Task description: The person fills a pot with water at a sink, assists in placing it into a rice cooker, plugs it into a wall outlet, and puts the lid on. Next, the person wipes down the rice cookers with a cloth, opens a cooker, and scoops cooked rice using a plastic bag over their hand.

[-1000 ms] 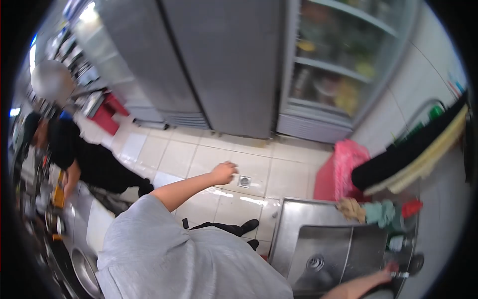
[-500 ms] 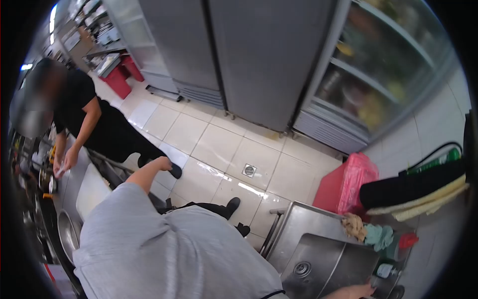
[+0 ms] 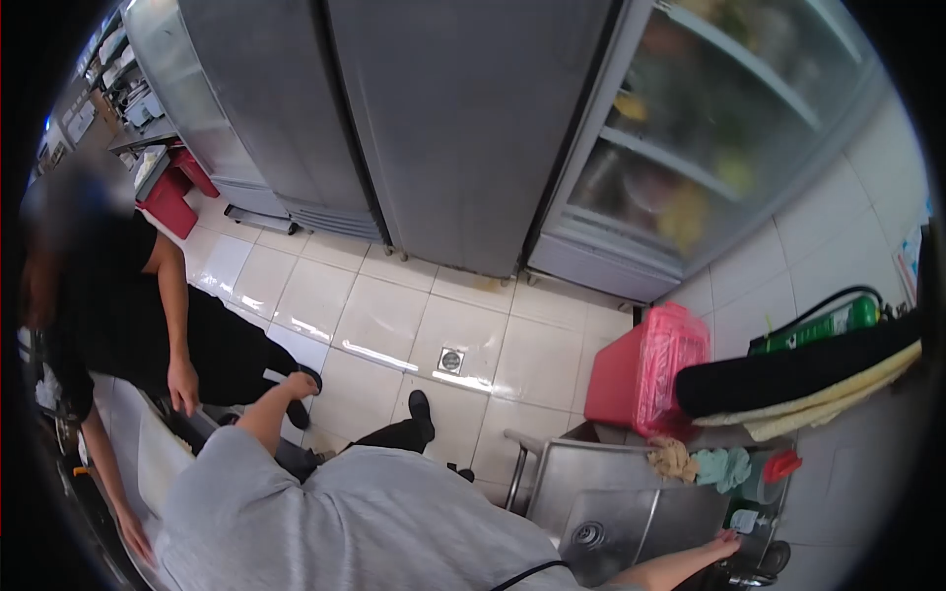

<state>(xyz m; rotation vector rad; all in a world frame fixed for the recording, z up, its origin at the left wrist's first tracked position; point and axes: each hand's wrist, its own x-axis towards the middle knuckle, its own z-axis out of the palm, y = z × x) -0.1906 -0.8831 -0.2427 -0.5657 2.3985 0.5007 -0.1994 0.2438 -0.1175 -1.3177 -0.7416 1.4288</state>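
Note:
My left hand (image 3: pixel 301 385) is out over the floor, fingers curled in; a small pale strip shows beside it, and I cannot tell whether the hand holds it. My right hand (image 3: pixel 726 542) is at the back of the steel sink (image 3: pixel 611 500), fingers loosely bent, and no held object is visible. Just beyond those fingers stands a clear bottle with a label (image 3: pixel 745 520). A dark metal tap (image 3: pixel 757 579) is beside the hand. On the sink's rim lie a tan cloth (image 3: pixel 672 459), a green cloth (image 3: pixel 724 469) and a red cloth (image 3: pixel 782 465).
A co-worker in black (image 3: pixel 108 305) leans over the counter at left. Tall grey refrigerators (image 3: pixel 463 128) and a glass-door fridge (image 3: pixel 680 148) line the far side. A red bin (image 3: pixel 631 379), a green fire extinguisher (image 3: pixel 823 323) and hanging towels (image 3: pixel 788 379) are at right. The tiled floor (image 3: pixel 384 305) shines.
The view has turned and shifted. My right hand is further into view, closer to the bottle. The co-worker has bent forward, hands now apart and one arm reaching down along the counter.

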